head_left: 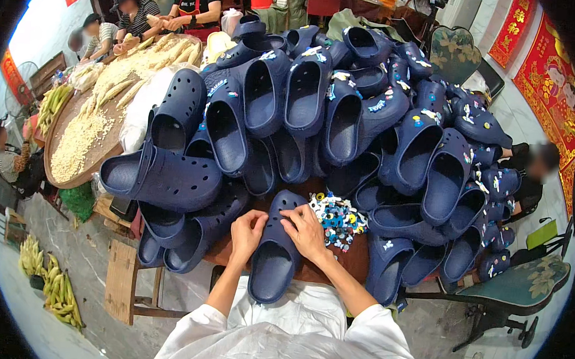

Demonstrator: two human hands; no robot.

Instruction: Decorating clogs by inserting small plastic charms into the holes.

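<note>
A navy foam clog (274, 270) lies toe-away in front of me at the table's near edge, its heel reaching over my lap. Its holed upper shows no charm that I can make out. My left hand (248, 233) is beside the upper's left edge, thumb and fingers pinched together; whatever they hold is too small to tell. Over the upper's right side, my right hand (305, 234) is closed on the clog, fingertips bent onto the top by the holes. Just right of that hand sits a heap of small shoe charms (339, 220) in white, blue, black and yellow.
Navy clogs (305, 93) pile high beyond my hands; those on the right carry charms. Plain clogs (177, 180) stack at the left. Further left stands a round tray (58, 154) of pale kernels, with people working behind it. A wooden stool (121, 281) and a chair (522, 283) flank me.
</note>
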